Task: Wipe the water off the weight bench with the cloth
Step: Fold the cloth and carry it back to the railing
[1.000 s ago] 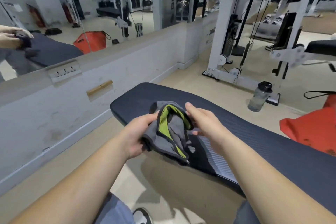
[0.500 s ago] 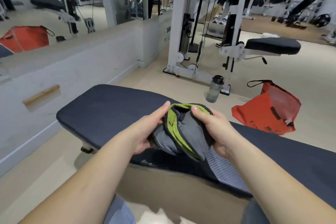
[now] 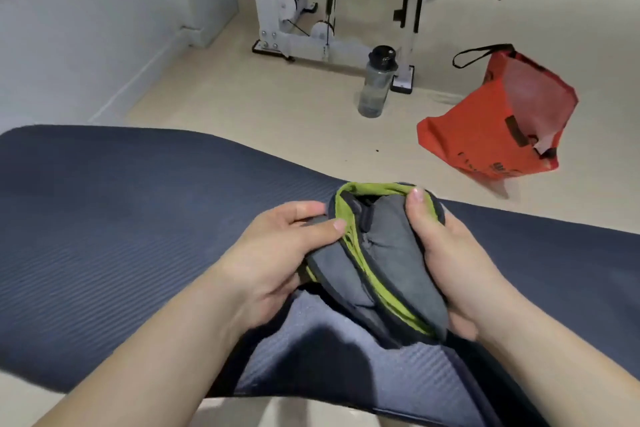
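Observation:
A bunched grey cloth (image 3: 384,253) with a lime-green lining is held just above the dark blue ribbed weight bench (image 3: 121,236), which spans the view from left to right. My left hand (image 3: 277,256) grips the cloth's left side, thumb on top. My right hand (image 3: 446,256) grips its right side, with the thumb pressed over the green rim. A lighter patch of the bench pad (image 3: 346,367) lies below the cloth. No water drops can be made out on the pad.
Beyond the bench on the beige floor stand a clear water bottle (image 3: 375,83) with a black cap and an orange bag (image 3: 498,121) with a black strap. A white cable machine (image 3: 294,10) and a padded seat stand farther back. A white wall (image 3: 86,28) runs along the left.
My view has swung right and tilted down, so the mirror wall has left the frame. Both hands have regripped the cloth, bunching it tighter, close over the bench.

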`<state>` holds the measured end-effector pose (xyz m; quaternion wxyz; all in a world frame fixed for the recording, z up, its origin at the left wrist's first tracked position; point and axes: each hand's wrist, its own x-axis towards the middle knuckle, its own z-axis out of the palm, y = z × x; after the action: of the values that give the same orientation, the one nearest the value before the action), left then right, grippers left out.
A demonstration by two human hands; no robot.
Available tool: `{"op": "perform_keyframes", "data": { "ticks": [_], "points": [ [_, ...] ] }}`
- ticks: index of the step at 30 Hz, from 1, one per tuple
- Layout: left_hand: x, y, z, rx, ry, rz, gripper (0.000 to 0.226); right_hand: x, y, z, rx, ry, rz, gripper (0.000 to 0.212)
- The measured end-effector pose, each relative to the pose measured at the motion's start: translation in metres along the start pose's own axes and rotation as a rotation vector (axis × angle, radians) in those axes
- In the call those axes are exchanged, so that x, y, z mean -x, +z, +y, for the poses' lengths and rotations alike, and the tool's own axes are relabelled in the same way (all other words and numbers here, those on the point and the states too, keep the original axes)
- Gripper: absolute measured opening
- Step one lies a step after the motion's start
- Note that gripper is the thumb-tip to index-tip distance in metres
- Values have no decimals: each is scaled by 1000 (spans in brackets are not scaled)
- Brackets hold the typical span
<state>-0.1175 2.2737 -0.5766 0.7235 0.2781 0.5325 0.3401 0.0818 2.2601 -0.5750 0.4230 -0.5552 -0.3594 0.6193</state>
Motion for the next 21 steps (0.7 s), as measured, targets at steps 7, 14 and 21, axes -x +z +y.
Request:
{"op": "perform_keyframes", "data": {
  "ticks": [7,14,21],
  "points": [
    [12,53,4,169,-180,-227,33,23,-36,-39,-253,217,198,37],
    [106,122,120,-80,-291,-64,25,87,-59,-184,-186,331,163,24],
    [229,230,267,-372,-37,-100,10,196,-70,-366,-163,310,208,27]
  ]
}}
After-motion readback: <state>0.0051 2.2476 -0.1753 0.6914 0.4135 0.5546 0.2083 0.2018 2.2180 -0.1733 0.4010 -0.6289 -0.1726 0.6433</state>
